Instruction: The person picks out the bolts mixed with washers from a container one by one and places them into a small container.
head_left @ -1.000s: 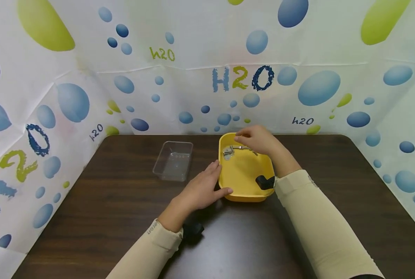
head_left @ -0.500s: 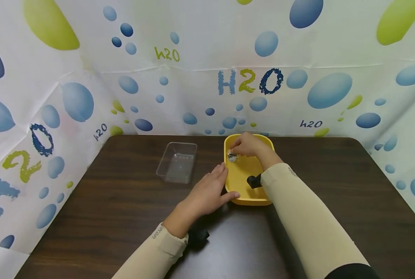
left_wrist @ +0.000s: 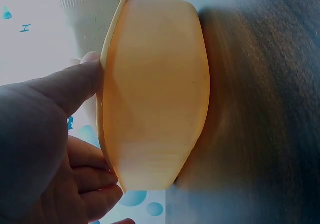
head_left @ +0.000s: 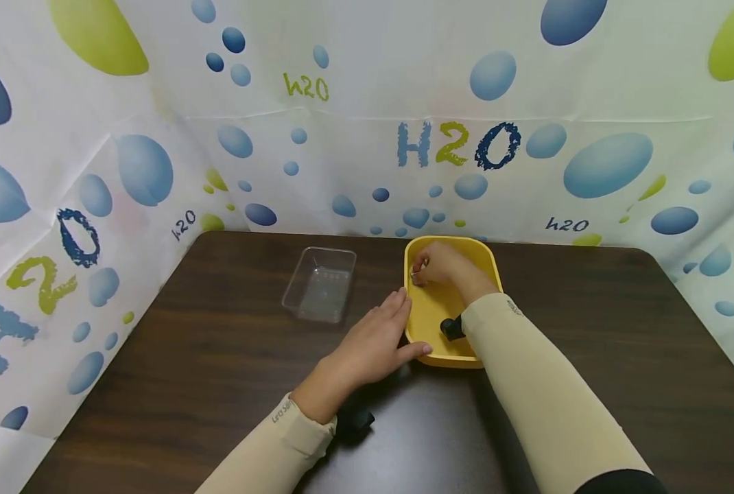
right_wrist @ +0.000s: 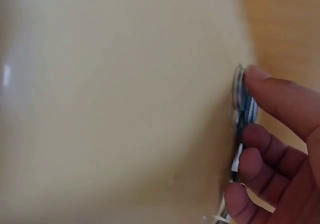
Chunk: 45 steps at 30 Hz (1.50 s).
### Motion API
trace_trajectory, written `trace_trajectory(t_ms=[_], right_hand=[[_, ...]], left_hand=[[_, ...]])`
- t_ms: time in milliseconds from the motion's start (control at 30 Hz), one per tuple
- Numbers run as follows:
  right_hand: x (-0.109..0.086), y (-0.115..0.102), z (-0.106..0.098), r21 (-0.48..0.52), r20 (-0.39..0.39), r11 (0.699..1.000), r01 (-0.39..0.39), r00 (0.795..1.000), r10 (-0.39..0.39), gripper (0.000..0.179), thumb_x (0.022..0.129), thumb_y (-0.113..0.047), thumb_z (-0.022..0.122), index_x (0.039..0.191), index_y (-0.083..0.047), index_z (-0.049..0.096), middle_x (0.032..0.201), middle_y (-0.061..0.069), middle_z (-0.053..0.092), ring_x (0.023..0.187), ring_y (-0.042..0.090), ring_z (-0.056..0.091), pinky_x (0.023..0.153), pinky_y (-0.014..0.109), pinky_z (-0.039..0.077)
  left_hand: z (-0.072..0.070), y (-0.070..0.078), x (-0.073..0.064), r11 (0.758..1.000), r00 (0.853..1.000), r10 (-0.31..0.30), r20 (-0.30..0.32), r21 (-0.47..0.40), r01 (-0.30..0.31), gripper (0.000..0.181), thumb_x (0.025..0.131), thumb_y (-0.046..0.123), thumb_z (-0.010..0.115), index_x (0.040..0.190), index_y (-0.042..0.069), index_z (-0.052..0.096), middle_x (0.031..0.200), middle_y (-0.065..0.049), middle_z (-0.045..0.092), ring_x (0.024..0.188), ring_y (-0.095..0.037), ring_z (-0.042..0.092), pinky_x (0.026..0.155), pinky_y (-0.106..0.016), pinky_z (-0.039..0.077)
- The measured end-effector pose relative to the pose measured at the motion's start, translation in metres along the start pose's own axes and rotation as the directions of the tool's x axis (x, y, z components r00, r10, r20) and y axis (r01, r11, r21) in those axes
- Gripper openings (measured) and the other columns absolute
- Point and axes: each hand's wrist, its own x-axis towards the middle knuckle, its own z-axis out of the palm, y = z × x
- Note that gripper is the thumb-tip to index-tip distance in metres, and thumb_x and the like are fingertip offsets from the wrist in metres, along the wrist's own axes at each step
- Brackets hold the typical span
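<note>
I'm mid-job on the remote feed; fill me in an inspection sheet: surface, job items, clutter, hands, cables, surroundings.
Surface: dark wood-grain table, glossy toward the near edge.
Job items: yellow tub, with small metal parts by its left wall; their exact number cannot be told.
Clutter: clear plastic container left of the tub, touched by neither hand.
Hands: left hand rests on the tub's rim; right hand reaches inside, pinching the metal parts.
Cables: nothing seen.
Surroundings: white backdrop with blue and green drops and H2O lettering.

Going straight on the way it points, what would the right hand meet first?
Past the metal parts at its fingers, the right hand would probably meet the yellow tray; depth leaves wall or floor unclear.
</note>
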Motion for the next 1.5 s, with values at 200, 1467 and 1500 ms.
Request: trace_trajectory(t_ms=[200,1467,1500], right_hand=[[0.002,-0.001,-0.002,-0.019,0.008,1.0,0.008,1.0,-0.007,0.017,0.086,-0.022,0.077,0.097,-0.01,0.073,0.094,0.005,0.067,0.086,0.021,0.058,0.079,0.029,0.05],[-0.016,-0.013,-0.028,0.195,-0.047,0.98,0.034,0.999,-0.025,0.025,0.09,-0.029,0.072,0.109,-0.013,0.075,0.107,0.007,0.071,0.101,0.025,0.063,0.094,0.041,0.053],[-0.017,-0.014,-0.03,0.207,-0.05,0.978,0.03,0.999,-0.02,0.027,0.09,-0.031,0.072,0.11,-0.013,0.075,0.109,0.007,0.071,0.103,0.026,0.063,0.095,0.043,0.053]], left_hand=[[-0.006,0.001,-0.001,1.0,1.0,0.021,-0.007,0.019,-0.021,0.092,0.093,0.061,0.053,0.156,0.002,0.022,0.165,-0.012,0.013,0.152,-0.024,0.016,0.119,-0.047,0.028],[0.005,-0.004,-0.001,1.0,1.0,0.021,-0.021,0.013,-0.02,0.092,0.093,0.062,0.05,0.156,0.002,0.021,0.165,-0.012,0.012,0.152,-0.022,0.015,0.119,-0.042,0.028],[0.005,-0.004,-0.001,1.0,1.0,0.017,-0.022,0.014,-0.017,0.092,0.093,0.063,0.05,0.156,0.002,0.021,0.165,-0.012,0.012,0.152,-0.023,0.015,0.119,-0.043,0.028]])
